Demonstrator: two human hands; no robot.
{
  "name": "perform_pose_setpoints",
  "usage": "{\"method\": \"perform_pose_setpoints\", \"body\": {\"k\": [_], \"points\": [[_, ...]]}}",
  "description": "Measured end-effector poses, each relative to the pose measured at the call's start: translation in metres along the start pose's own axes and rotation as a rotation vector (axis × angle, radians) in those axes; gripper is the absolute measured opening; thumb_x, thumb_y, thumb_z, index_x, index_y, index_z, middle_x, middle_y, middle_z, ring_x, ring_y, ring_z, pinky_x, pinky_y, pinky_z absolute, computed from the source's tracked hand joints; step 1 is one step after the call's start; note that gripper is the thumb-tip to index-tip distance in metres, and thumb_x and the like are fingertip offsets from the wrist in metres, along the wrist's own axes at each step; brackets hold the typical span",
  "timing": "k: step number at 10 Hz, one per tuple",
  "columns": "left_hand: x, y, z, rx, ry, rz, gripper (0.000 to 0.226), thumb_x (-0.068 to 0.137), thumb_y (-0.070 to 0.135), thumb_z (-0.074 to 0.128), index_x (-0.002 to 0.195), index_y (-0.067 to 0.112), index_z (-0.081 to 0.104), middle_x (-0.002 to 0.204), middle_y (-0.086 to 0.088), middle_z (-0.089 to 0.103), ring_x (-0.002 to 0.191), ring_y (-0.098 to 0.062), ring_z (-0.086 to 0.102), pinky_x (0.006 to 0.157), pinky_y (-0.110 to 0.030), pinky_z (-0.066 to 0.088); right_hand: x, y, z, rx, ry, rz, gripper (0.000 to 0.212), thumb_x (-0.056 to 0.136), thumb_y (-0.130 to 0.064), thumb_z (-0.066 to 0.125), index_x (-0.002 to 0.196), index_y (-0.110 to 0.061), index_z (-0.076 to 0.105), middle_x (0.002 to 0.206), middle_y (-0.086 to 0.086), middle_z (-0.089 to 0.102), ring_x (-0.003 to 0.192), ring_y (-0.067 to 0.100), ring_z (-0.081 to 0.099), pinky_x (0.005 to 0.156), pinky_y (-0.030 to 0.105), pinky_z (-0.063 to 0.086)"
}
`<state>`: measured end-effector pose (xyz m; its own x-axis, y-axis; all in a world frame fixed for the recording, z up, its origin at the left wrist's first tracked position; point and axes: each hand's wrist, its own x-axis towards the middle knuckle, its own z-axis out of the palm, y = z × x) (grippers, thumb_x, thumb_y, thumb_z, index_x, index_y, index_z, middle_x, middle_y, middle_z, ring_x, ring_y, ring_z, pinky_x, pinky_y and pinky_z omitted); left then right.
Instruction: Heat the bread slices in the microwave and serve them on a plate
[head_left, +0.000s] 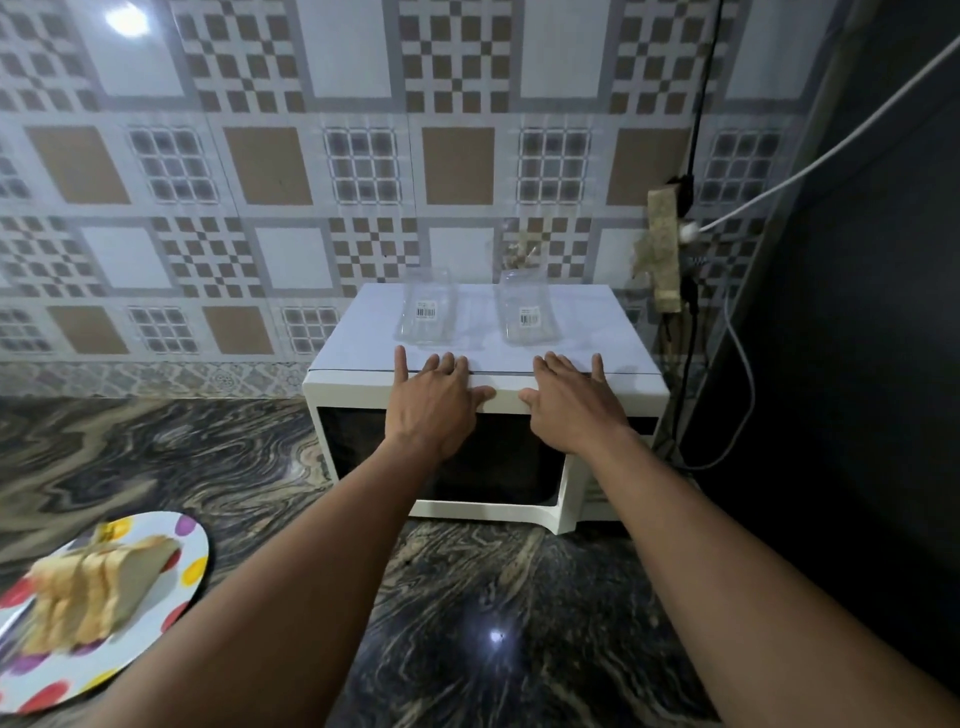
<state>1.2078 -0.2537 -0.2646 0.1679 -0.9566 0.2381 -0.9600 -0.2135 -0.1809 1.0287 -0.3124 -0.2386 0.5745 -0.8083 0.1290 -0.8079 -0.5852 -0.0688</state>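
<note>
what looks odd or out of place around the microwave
Two clear containers with barcode stickers sit on top of the microwave, an odd spot on an appliance about to run. Right of it, a plug strip bound in frayed tape hangs on the wall, cables trailing. Nothing looks spilled.

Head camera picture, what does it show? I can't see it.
A person's left hand and right hand rest flat on the top front edge of a shut white microwave. A spotted plate of bread slices sits on the dark counter to its left.
</note>
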Motion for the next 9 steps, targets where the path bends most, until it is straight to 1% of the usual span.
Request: {"method": "perform_pose_setpoints", "body": {"k": [1, 2, 3, 4, 5, 6, 7, 8, 9], "points": [[-0.002, -0.001, -0.004, -0.025, 0.025, -0.003, 0.056, 0.098, 0.060, 0.031, 0.140, 0.028, 0.051, 0.145, 0.000, 0.049, 0.140, -0.020, 0.042, 0.120, -0.064, 0.007, 0.001, 0.001, -0.003, 0.013, -0.015, -0.010, 0.060, 0.106, -0.036, 0.034, 0.156, -0.006, 0.020, 0.164, 0.009, 0.020, 0.152, 0.019, 0.014, 0.123, 0.053, 0.001], [-0.004, 0.001, -0.011, -0.092, 0.063, -0.035, 0.056, 0.102, 0.056, 0.035, 0.139, 0.016, 0.048, 0.141, -0.002, 0.054, 0.137, -0.019, 0.047, 0.122, -0.060, 0.006, 0.002, 0.000, -0.003, 0.024, -0.007, -0.012, 0.058, 0.106, -0.034, 0.036, 0.156, -0.006, 0.024, 0.164, 0.009, 0.023, 0.152, 0.019, 0.017, 0.123, 0.050, 0.004], [-0.001, 0.002, -0.015, -0.109, 0.080, -0.042, 0.052, 0.103, 0.053, 0.036, 0.135, 0.015, 0.051, 0.135, -0.001, 0.059, 0.131, -0.019, 0.053, 0.122, -0.059, 0.006, 0.005, 0.001, -0.006, 0.017, 0.025, -0.019, 0.051, 0.105, -0.027, 0.038, 0.151, -0.006, 0.033, 0.157, 0.009, 0.035, 0.147, 0.021, 0.028, 0.123, 0.047, 0.009], [-0.003, 0.001, -0.016, -0.110, 0.074, -0.034, 0.053, 0.103, 0.051, 0.038, 0.141, 0.015, 0.047, 0.142, -0.003, 0.054, 0.136, -0.020, 0.048, 0.123, -0.058, 0.008, 0.006, 0.004, -0.003, 0.029, 0.027, -0.026, 0.051, 0.106, -0.027, 0.036, 0.152, -0.005, 0.031, 0.158, 0.010, 0.034, 0.147, 0.022, 0.027, 0.123, 0.045, 0.012], [-0.010, 0.005, -0.018, -0.091, 0.051, -0.026, 0.056, 0.104, 0.042, 0.041, 0.153, 0.014, 0.034, 0.157, -0.006, 0.039, 0.148, -0.023, 0.031, 0.123, -0.058, 0.007, -0.001, 0.000, 0.006, 0.013, 0.034, -0.010, 0.055, 0.107, -0.027, 0.031, 0.156, -0.005, 0.019, 0.164, 0.012, 0.019, 0.152, 0.023, 0.013, 0.124, 0.046, 0.007], [-0.015, 0.007, -0.014, -0.141, 0.043, -0.031, 0.058, 0.107, 0.036, 0.034, 0.158, 0.011, 0.020, 0.164, -0.009, 0.024, 0.154, -0.026, 0.016, 0.124, -0.057, 0.004, -0.011, -0.009, 0.011, -0.035, 0.065, 0.021, 0.060, 0.105, -0.022, 0.033, 0.157, -0.003, 0.011, 0.165, 0.015, 0.013, 0.153, 0.026, 0.008, 0.123, 0.048, 0.004], [-0.025, 0.006, -0.007, -0.163, 0.010, -0.019, 0.064, 0.108, 0.037, 0.028, 0.159, 0.009, 0.002, 0.168, -0.014, 0.003, 0.155, -0.030, -0.004, 0.124, -0.055, 0.001, -0.028, -0.013, 0.004, -0.010, 0.062, 0.040, 0.064, 0.101, -0.019, 0.039, 0.156, -0.001, 0.013, 0.164, 0.017, 0.015, 0.152, 0.029, 0.012, 0.123, 0.048, 0.011], [-0.045, 0.007, -0.003, -0.303, 0.043, -0.029, 0.066, 0.107, 0.043, 0.026, 0.160, 0.014, 0.000, 0.167, -0.016, -0.003, 0.155, -0.032, -0.009, 0.125, -0.049, 0.000, -0.047, -0.012, -0.006, 0.047, 0.024, 0.053, 0.045, 0.096, -0.018, 0.046, 0.139, -0.003, 0.047, 0.148, 0.016, 0.044, 0.135, 0.030, 0.041, 0.110, 0.044, 0.036], [-0.105, 0.017, 0.015, -0.583, 0.226, -0.015, 0.062, 0.106, 0.047, 0.028, 0.161, 0.022, 0.014, 0.167, -0.008, 0.008, 0.156, -0.026, 0.002, 0.126, -0.044, 0.007, -0.076, -0.003, -0.024, 0.274, -0.067, 0.118, 0.027, 0.092, -0.028, 0.050, 0.084, -0.011, 0.069, 0.095, 0.007, 0.070, 0.086, 0.027, 0.064, 0.075, 0.036, 0.051]]}}
